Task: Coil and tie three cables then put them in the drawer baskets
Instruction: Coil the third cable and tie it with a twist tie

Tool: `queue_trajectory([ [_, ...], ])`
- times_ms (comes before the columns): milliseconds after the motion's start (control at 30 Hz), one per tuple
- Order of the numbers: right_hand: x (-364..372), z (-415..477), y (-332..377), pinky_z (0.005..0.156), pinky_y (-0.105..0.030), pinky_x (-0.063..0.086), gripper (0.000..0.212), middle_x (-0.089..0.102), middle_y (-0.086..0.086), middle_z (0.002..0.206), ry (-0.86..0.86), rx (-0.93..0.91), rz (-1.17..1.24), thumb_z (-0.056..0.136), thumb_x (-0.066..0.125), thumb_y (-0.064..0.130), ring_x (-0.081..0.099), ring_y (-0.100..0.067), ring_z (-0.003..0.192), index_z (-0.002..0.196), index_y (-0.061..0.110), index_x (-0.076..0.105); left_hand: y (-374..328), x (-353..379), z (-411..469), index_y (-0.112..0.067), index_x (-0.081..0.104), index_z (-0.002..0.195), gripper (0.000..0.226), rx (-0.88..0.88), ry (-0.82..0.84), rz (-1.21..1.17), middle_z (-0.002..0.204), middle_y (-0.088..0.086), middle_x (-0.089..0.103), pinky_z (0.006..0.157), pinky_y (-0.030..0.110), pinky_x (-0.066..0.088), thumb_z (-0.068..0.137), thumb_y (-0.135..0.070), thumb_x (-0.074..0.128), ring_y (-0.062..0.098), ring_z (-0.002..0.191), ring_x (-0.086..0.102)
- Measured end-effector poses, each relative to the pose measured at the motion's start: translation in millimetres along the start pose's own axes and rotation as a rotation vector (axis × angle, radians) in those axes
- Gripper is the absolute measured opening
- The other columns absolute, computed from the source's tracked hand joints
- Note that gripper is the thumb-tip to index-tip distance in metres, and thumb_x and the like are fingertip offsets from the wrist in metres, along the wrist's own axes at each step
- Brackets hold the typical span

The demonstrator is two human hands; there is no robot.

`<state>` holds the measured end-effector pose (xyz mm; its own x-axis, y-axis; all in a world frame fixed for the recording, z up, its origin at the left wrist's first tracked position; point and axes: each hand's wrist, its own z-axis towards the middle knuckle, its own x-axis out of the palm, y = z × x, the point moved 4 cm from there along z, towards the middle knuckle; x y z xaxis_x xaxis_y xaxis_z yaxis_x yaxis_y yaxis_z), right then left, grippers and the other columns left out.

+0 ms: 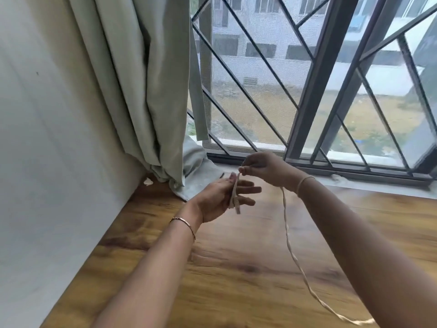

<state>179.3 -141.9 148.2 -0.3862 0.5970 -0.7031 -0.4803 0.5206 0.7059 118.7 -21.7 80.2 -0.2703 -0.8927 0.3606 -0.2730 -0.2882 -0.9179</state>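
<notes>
A thin cream-white cable (pixel 289 242) runs from both hands down across the wooden table to the lower right, where my right forearm hides it. My left hand (pixel 220 197) is held palm up above the table with its fingers spread, and a short loop of the cable with its plug end lies across them. Just above it, my right hand (pixel 262 166) pinches the cable between thumb and fingertips. No other cables, drawer or baskets are in view.
The wooden table (pixel 236 268) meets a white wall (pixel 47 162) on the left. A pale green curtain (pixel 142 91) hangs at the back left and bunches on the table corner. A barred window (pixel 307 79) with a dark sill runs along the far edge.
</notes>
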Motion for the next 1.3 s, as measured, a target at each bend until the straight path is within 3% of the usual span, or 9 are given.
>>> queue_trajectory([
  [233,11,3,-18,0.064,-0.014,0.049,0.017,0.066,-0.003,0.076,-0.122,0.021,0.299,0.086,0.067,0.017,0.062,-0.006,0.07,0.087,0.0,0.068,-2,7,1,0.003,0.057,0.11,0.057,0.035,-0.008,-0.047,0.102,0.017,0.072,0.093,0.036,0.052,0.103,-0.042,0.022,0.013,0.05,0.061],
  [367,32,-1,-36,0.048,-0.021,0.035,0.015,0.055,-0.003,0.069,-0.15,0.149,0.404,0.095,0.052,0.007,0.044,-0.013,0.059,0.099,0.006,0.067,-12,5,6,0.001,0.06,0.104,0.054,0.114,-0.048,-0.205,0.098,0.017,0.072,0.1,0.045,0.043,0.102,-0.041,0.026,0.015,0.05,0.063],
  [500,55,-9,-39,0.045,-0.022,0.03,0.022,0.046,0.0,0.062,-0.069,0.248,0.406,0.099,0.043,0.01,0.037,-0.011,0.051,0.101,0.023,0.062,-23,-4,15,-0.001,0.057,0.105,0.049,0.197,-0.134,-0.297,0.102,0.013,0.072,0.068,0.029,0.057,0.104,-0.037,0.025,0.019,0.062,0.069],
  [633,78,-15,-26,0.042,-0.02,0.03,0.019,0.046,-0.001,0.068,0.142,0.305,0.252,0.1,0.038,0.012,0.038,-0.011,0.048,0.088,0.02,0.05,-29,-9,18,-0.003,0.056,0.104,0.044,0.259,-0.218,-0.303,0.103,0.011,0.073,0.081,0.035,0.056,0.104,-0.033,0.024,0.022,0.074,0.071],
  [767,81,-19,-14,0.041,-0.021,0.032,0.022,0.048,-0.002,0.07,0.354,0.306,-0.031,0.098,0.039,0.012,0.041,-0.014,0.051,0.114,0.014,0.054,-31,-23,19,-0.002,0.055,0.107,0.042,0.25,-0.311,-0.169,0.106,0.013,0.072,0.09,0.041,0.051,0.105,-0.032,0.025,0.027,0.077,0.071],
  [933,59,-15,8,0.051,-0.026,0.037,0.035,0.05,-0.003,0.062,0.468,0.216,-0.386,0.095,0.055,0.027,0.041,-0.017,0.047,0.067,0.008,0.047,-23,-23,17,0.0,0.054,0.11,0.045,0.19,-0.363,0.054,0.115,0.018,0.067,0.09,0.04,0.052,0.105,-0.033,0.023,0.031,0.087,0.069],
  [1033,48,-18,28,0.046,-0.021,0.038,0.032,0.048,0.004,0.061,0.453,0.081,-0.415,0.092,0.06,0.019,0.043,-0.012,0.048,0.066,0.015,0.043,-22,-19,14,-0.002,0.055,0.109,0.044,0.172,-0.371,0.147,0.115,0.019,0.067,0.069,0.024,0.056,0.105,-0.032,0.022,0.025,0.087,0.068],
  [1167,25,-15,44,0.054,-0.023,0.039,0.01,0.051,0.016,0.074,0.306,-0.014,-0.675,0.093,0.056,0.022,0.053,-0.013,0.065,0.083,0.023,0.06,-20,-5,4,-0.001,0.055,0.1,0.043,0.152,-0.331,0.297,0.057,0.013,0.065,0.045,0.015,0.042,0.106,-0.027,0.022,0.022,0.047,0.061],
  [1300,-3,-4,43,0.061,-0.028,0.046,0.017,0.066,0.004,0.092,-0.063,-0.059,-0.762,0.093,0.056,0.037,0.061,-0.017,0.081,0.098,0.026,0.067,-10,0,7,-0.003,0.054,0.114,0.052,0.101,-0.215,0.272,0.09,0.01,0.074,0.064,0.026,0.051,0.105,-0.039,0.018,0.025,0.073,0.072],
])
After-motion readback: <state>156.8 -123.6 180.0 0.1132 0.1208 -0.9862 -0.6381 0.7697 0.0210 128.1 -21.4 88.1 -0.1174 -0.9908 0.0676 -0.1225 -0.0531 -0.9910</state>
